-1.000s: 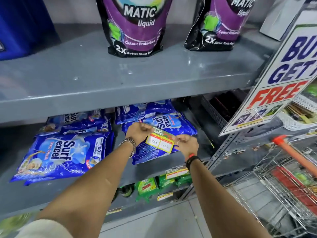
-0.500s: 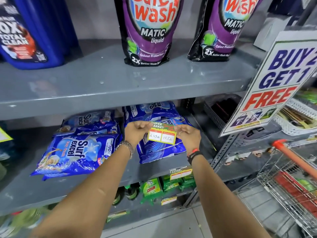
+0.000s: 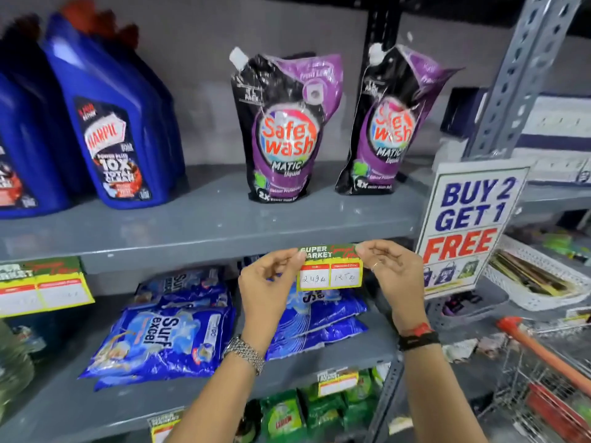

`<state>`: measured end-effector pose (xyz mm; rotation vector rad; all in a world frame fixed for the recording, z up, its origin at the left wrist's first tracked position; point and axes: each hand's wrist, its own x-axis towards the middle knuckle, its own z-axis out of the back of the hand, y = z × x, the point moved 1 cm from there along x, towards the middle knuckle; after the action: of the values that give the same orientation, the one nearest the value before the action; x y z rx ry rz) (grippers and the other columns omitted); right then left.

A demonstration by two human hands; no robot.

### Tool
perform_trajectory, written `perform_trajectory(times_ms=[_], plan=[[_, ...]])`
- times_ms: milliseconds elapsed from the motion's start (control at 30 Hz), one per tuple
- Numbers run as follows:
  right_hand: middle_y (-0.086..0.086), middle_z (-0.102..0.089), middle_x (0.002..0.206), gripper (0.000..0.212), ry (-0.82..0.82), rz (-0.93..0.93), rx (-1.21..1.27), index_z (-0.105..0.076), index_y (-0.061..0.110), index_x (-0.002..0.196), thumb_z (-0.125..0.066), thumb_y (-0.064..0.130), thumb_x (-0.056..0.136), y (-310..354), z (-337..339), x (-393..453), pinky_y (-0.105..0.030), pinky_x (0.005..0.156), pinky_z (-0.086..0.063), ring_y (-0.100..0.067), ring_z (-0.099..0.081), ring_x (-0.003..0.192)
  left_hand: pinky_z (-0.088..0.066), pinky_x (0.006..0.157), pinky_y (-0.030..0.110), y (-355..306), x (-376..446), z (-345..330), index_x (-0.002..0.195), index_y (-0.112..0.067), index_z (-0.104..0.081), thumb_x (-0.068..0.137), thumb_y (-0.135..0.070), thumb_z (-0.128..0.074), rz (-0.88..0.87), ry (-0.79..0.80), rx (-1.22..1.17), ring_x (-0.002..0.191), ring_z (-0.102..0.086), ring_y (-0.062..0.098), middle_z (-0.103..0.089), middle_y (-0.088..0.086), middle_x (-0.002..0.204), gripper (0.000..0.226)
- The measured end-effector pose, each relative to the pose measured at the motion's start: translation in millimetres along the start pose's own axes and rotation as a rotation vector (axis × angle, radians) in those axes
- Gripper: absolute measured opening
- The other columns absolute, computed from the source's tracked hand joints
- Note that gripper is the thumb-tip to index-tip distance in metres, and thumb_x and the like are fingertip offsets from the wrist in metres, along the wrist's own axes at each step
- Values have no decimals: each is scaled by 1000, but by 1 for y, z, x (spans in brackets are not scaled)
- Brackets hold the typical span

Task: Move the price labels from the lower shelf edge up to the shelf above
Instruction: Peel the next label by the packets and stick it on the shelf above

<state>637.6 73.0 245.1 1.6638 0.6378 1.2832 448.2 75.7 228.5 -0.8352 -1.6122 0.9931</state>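
Shelving (image 3: 204,231) of grey steel carries two purple detergent pouches (image 3: 284,129) above its front edge. My left hand (image 3: 268,282) and right hand (image 3: 395,276) each pinch a top corner of the price label (image 3: 331,271), pressing it flat against that edge.

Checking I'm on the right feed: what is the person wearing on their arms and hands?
Both forearms are bare, no sleeves in view. The left hand has a silver metal-link watch at the wrist. The right hand has a ring on one finger, and a red band above a black band at the wrist.
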Motion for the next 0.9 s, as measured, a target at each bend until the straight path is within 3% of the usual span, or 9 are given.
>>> perform_trajectory(times_ms=[133, 200, 300, 500, 667, 800, 900], plan=[[2, -73, 67, 9, -68, 11, -46, -70, 20, 73, -74, 12, 76, 18, 6, 15, -30, 72, -56, -16, -67, 67, -55, 57, 20, -28, 10, -8, 80, -19, -74, 71, -24, -78, -6, 48, 70, 63, -68, 5, -74, -7, 70, 10], [-6, -72, 73, 10, -80, 1, -83, -69, 21, 71, -74, 14, 76, 21, 8, 20, -33, 75, -55, -20, -67, 71, -59, 62, 29, -32, 14, -13, 76, -25, -73, 70, -28, -79, -9, 75, 127, 65, -71, 8, -74, -4, 70, 9], [-8, -72, 75, 10, -93, -8, -144, -68, 21, 72, -74, 14, 76, 21, 11, 25, -29, 72, -52, -19, -65, 71, -61, 65, 38, -31, 17, -18, 75, -28, -73, 69, -33, -78, -11, 105, 224, 67, -71, 9, -75, -2, 72, 10], [0, -68, 69, 6, -125, -10, -256, -69, 17, 75, -75, 17, 75, 18, 12, 33, -7, 60, -49, -10, -61, 64, -61, 62, 32, -35, 21, -24, 78, -24, -75, 71, -37, -76, -73, 96, 377, 63, -69, 1, -74, -7, 69, 15], [-2, -69, 67, 8, -152, 2, -314, -69, 18, 74, -76, 21, 74, 17, 8, 34, -19, 64, -51, -12, -61, 62, -59, 65, 26, -40, 20, -25, 78, -23, -74, 73, -37, -73, -142, 67, 512, 62, -67, -1, -73, -8, 68, 16], [-4, -67, 71, 19, -161, 31, -393, -66, 15, 79, -78, 28, 72, 19, 8, 32, -26, 64, -52, -13, -59, 63, -47, 59, 26, -54, 24, -27, 85, -24, -61, 77, -45, -67, -277, 114, 895, 71, -66, 13, -68, -7, 70, 23], [0, -62, 98, 45, -132, 205, -543, -61, 18, 96, -79, 44, 64, 24, 4, 31, -30, 80, -47, -14, -55, 89, -38, 57, 27, -59, 30, -27, 98, -27, -52, 75, -51, -64, -491, 64, 1070, 80, -57, 15, -61, -9, 84, 35]])
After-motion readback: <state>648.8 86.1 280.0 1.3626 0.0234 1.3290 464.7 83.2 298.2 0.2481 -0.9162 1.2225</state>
